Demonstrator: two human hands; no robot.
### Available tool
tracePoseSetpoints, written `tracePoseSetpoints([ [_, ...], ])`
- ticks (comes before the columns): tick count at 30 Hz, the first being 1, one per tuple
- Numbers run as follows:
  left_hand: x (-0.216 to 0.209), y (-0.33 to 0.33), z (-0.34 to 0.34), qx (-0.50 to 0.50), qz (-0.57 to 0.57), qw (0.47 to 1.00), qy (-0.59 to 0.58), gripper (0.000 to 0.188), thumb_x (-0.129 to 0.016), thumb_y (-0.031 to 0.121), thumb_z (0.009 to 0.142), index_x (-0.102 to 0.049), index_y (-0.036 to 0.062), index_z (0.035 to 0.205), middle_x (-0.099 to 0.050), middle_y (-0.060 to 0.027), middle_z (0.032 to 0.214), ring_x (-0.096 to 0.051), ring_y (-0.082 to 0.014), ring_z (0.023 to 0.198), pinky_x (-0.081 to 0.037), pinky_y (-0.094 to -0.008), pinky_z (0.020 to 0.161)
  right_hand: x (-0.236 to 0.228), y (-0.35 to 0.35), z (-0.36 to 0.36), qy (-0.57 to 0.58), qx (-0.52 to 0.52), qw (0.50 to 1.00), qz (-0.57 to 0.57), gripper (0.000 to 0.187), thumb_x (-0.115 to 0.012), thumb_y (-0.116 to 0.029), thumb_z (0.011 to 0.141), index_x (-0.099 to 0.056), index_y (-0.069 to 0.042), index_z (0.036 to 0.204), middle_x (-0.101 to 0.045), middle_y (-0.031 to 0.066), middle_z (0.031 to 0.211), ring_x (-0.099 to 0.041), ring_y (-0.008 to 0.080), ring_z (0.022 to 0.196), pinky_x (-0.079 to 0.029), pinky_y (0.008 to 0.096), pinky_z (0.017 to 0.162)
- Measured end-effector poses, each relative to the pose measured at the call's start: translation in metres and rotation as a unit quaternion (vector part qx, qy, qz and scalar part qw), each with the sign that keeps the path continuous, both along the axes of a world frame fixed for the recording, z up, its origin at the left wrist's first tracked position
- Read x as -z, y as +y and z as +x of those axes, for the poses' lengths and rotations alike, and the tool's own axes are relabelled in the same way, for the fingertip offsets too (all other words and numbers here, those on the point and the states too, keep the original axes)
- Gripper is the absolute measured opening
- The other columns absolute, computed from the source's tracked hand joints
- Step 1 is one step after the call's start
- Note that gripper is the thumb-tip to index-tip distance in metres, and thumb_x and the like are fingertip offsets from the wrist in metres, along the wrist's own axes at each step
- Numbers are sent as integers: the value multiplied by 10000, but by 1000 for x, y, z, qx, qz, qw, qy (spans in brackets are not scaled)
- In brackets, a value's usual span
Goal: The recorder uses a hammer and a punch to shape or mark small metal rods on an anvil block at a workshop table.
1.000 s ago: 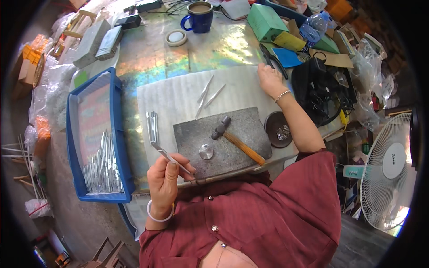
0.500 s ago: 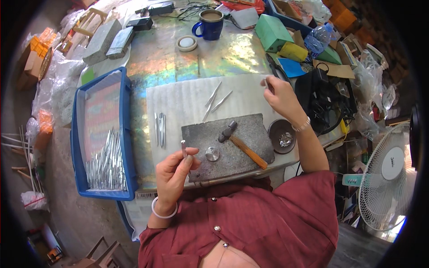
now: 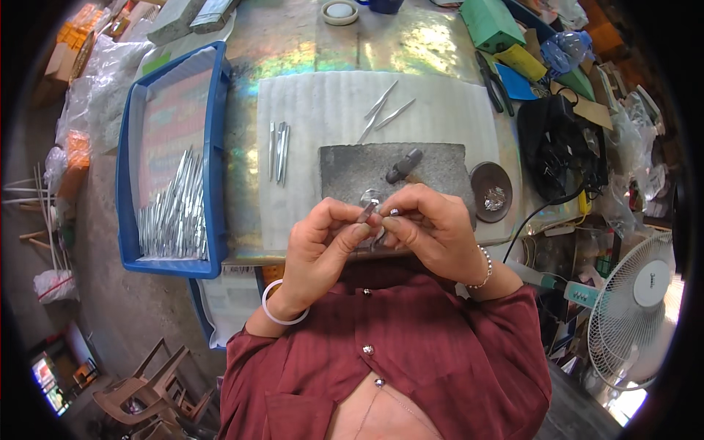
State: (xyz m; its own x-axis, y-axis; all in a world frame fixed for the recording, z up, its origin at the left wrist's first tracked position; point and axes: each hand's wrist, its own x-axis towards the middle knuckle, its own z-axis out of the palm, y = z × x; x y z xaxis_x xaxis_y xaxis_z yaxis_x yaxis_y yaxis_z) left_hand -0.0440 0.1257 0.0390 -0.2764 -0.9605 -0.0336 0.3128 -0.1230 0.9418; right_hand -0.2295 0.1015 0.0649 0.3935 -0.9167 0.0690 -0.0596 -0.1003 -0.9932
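My left hand [image 3: 320,246] pinches a small silvery metal piece [image 3: 367,213] between thumb and fingers, close to my body. Fingertips of my right hand [image 3: 433,229] meet it there, closed together; what they hold is too small to make out. Just beyond lies a grey stone slab [image 3: 348,169], bearing a hammer [image 3: 404,166] whose handle is mostly hidden by my right hand. A shiny round metal disc [image 3: 371,195] shows partly behind my fingertips. On the white mat [image 3: 315,103] are slim silvery strips [image 3: 279,152] in a row and several pointed strips [image 3: 396,114] lying loosely.
At left, a blue tray [image 3: 218,147] holds a heap of slim metal strips [image 3: 176,220]. A dark round dish [image 3: 479,176] with shiny bits stands right of the slab. Farther right are a black-handled tool [image 3: 495,84], black bag [image 3: 544,139] and white fan [image 3: 632,304].
My right hand has come from the far right of the mat to meet my left hand in front of the slab. The view has tilted toward my body, so the table sits higher.
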Motion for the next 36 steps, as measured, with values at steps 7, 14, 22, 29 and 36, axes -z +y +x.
tracePoseSetpoints([
  [7, -1, 5, 0, -7, -9, 1000, -14, 100, -558, -1, 899, -541, -33, 992, -668, -63, 862, -601, -66, 828, -480, -186, 707, 0, -2, 9, 64, 31, 981, -179, 115, -648, -41, 816, -571, 5, 887, -579, 102, 737, -577, 217, 586, -455, 286, 526],
  [14, 1, 4, -3, -2, -53, 998, -18, 105, -567, -17, 888, -548, -36, 989, -678, -89, 866, -622, -83, 818, -490, -194, 690, 2, 0, 11, 40, 44, 981, -185, 113, -651, -28, 823, -588, 10, 908, -604, 77, 719, -556, 120, 586, -431, 237, 522],
  [22, -6, 4, 0, 53, -40, 994, -84, 69, -556, -6, 897, -545, -39, 956, -670, -96, 844, -630, -95, 778, -505, -209, 673, -1, 2, 7, 36, 20, 995, -88, 96, -630, -34, 845, -572, 32, 884, -599, 42, 657, -551, 53, 501, -420, 168, 460],
  [29, -8, -7, 4, 104, 147, 984, 11, 114, -564, 75, 911, -527, -31, 887, -638, -76, 785, -619, -97, 721, -514, -215, 626, 12, -10, 7, -115, -5, 963, 244, 139, -591, -71, 877, -517, -30, 767, -554, 11, 599, -436, 24, 417, -309, 164, 364],
  [36, -13, -22, 11, 172, 167, 969, -61, 176, -587, 176, 908, -537, 7, 906, -609, -26, 689, -586, -66, 551, -474, -175, 471, 26, -14, 6, -186, 1, 912, 365, 175, -638, -142, 860, -550, -42, 746, -539, 14, 592, -436, 42, 396, -332, 171, 356],
])
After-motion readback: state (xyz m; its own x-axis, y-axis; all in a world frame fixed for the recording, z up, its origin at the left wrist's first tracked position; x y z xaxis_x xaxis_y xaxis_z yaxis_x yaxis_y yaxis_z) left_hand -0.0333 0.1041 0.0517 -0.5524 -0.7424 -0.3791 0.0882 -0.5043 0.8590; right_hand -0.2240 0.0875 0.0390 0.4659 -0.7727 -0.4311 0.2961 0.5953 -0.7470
